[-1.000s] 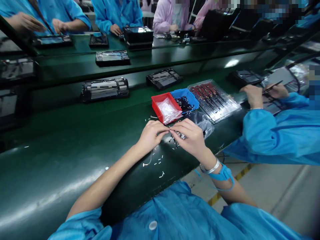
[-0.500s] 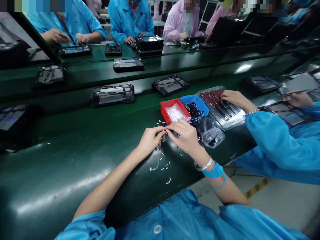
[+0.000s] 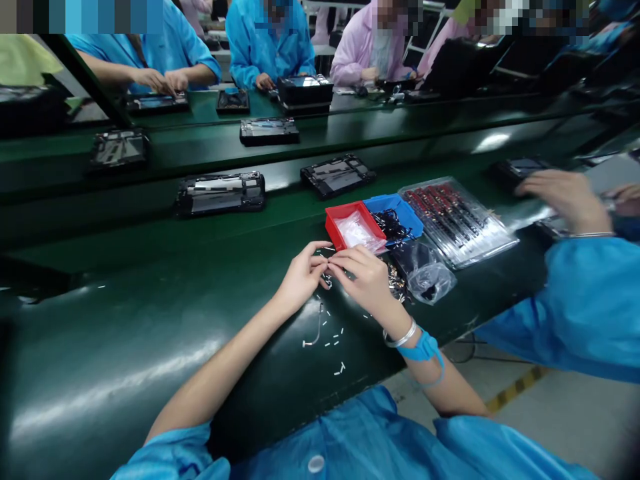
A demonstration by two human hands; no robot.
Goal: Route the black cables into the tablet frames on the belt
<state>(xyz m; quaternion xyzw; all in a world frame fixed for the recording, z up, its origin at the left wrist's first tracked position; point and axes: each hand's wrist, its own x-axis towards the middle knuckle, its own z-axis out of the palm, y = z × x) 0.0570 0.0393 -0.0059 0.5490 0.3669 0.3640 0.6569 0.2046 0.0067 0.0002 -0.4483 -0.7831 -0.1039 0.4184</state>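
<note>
My left hand (image 3: 303, 277) and my right hand (image 3: 364, 275) meet fingertip to fingertip above the green bench (image 3: 200, 293). Both are pinched closed, and whatever lies between the tips is too small to name. Under and in front of them several small white strips (image 3: 336, 344) are scattered. A thin cable with a white end (image 3: 319, 327) lies just below my left hand. Beyond my fingers stands a red bin (image 3: 331, 230) with clear plastic bags in it. Right of my right hand is a heap of small metal parts (image 3: 397, 283), partly hidden by that hand.
A blue bin (image 3: 413, 217) holds black cables. Beside it are a clear tray (image 3: 463, 227) of red and black parts and a plastic bag (image 3: 433, 280). Opened devices (image 3: 220, 193) lie on the line behind. At right, a co-worker's hand (image 3: 570, 197) reaches over the bench.
The co-worker's hand at right has left the clear tray and moved right. My fingertips stay together, with my left index finger slightly more raised. The dark device at far left has gone from view.
</note>
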